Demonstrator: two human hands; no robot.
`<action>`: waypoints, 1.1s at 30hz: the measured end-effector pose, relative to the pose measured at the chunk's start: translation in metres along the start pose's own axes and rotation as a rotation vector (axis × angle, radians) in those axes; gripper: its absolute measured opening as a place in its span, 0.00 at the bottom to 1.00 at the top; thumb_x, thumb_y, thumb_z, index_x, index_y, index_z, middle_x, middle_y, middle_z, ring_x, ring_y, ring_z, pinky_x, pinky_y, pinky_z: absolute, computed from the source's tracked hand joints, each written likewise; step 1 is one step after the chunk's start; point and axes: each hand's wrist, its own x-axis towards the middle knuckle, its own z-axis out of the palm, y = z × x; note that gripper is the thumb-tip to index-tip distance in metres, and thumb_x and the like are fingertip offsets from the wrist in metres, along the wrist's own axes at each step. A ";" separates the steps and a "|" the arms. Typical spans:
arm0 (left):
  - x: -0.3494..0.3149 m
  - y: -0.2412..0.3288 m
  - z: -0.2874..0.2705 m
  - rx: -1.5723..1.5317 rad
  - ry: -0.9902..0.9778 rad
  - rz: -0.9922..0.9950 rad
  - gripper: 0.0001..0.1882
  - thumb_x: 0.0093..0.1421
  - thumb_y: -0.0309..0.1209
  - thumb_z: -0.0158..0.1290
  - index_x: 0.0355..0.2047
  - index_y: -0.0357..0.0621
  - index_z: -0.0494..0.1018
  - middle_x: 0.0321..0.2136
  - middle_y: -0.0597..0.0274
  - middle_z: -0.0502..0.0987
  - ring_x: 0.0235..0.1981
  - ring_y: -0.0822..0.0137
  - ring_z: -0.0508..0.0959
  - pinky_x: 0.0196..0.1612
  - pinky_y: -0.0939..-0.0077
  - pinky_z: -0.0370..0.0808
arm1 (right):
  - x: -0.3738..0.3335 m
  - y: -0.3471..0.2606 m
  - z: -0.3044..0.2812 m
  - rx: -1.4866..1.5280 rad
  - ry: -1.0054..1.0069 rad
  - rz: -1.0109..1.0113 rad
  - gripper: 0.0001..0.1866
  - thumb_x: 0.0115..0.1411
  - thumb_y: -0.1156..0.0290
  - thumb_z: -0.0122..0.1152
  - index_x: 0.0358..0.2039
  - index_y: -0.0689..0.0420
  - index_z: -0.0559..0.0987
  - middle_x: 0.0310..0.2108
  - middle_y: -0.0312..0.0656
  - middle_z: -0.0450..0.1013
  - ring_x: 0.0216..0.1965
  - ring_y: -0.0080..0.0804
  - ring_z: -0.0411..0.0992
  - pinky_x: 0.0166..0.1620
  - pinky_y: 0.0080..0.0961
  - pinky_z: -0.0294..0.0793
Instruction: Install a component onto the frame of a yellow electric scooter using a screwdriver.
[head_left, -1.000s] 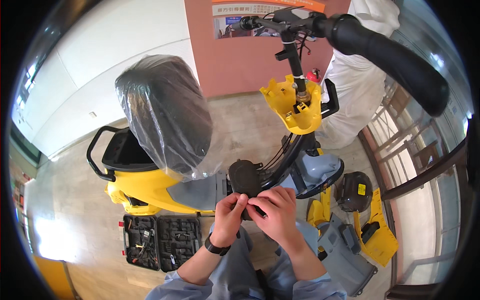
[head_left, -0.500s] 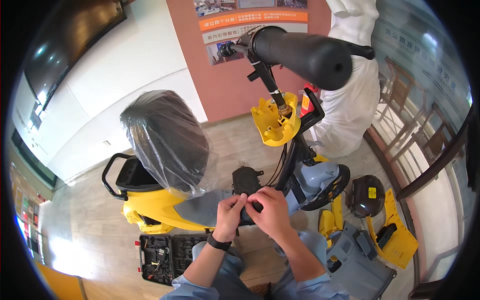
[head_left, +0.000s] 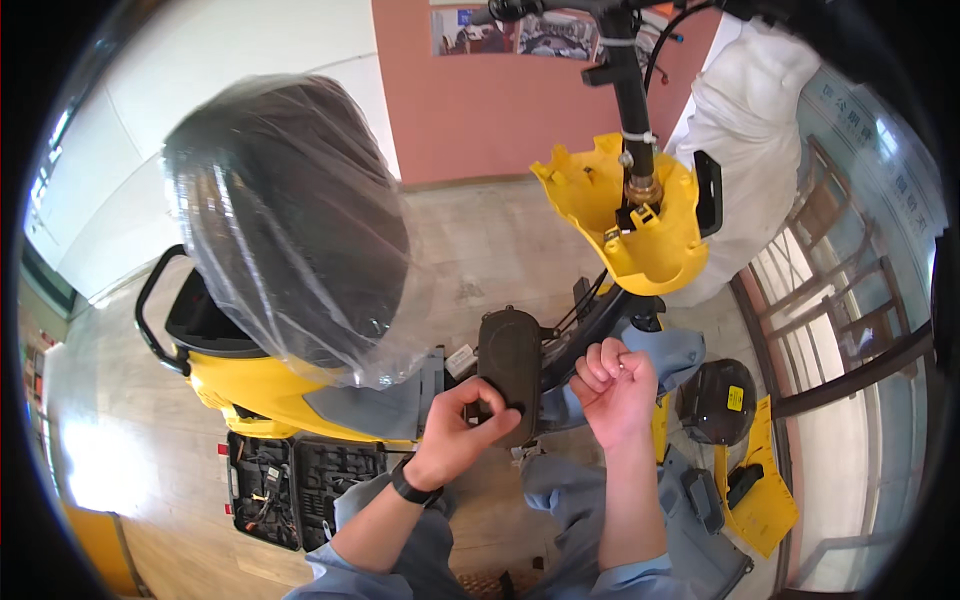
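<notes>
One dark, round-ended oblong case (head_left: 511, 355)

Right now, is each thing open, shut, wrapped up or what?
Black oval case: looks shut
Left hand: finger and thumb curved, at the case
Right hand: raised, fingers curled
Toolbox: open, lying flat
Dark seat: wrapped in clear plastic
Yellow cover: open-topped, around the steering column

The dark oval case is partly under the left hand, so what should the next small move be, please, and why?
Perhaps bring the right hand to the dark oval case, since that hand is curled and apart, while only the left hand is at the case's lower end.
</notes>
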 end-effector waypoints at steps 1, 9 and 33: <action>-0.005 0.002 -0.003 -0.018 -0.045 -0.011 0.14 0.57 0.21 0.62 0.23 0.44 0.67 0.22 0.76 0.66 0.27 0.83 0.64 0.29 0.84 0.61 | 0.003 0.001 -0.007 0.065 -0.017 0.053 0.09 0.53 0.68 0.45 0.19 0.52 0.59 0.20 0.32 0.53 0.22 0.21 0.51 0.24 0.21 0.50; -0.005 -0.008 -0.001 -0.312 -0.023 -0.100 0.22 0.56 0.18 0.62 0.21 0.50 0.58 0.23 0.77 0.63 0.26 0.83 0.61 0.29 0.86 0.60 | 0.011 0.013 -0.008 -0.357 0.081 0.299 0.18 0.65 0.60 0.46 0.19 0.52 0.65 0.15 0.24 0.51 0.16 0.15 0.48 0.20 0.18 0.44; -0.006 -0.015 -0.008 -0.929 -0.239 -0.156 0.34 0.60 0.36 0.63 0.64 0.56 0.60 0.47 0.74 0.74 0.29 0.84 0.68 0.21 0.89 0.58 | -0.015 0.027 0.011 -0.689 -0.119 0.051 0.15 0.55 0.72 0.71 0.39 0.63 0.77 0.30 0.31 0.74 0.32 0.10 0.68 0.35 0.09 0.66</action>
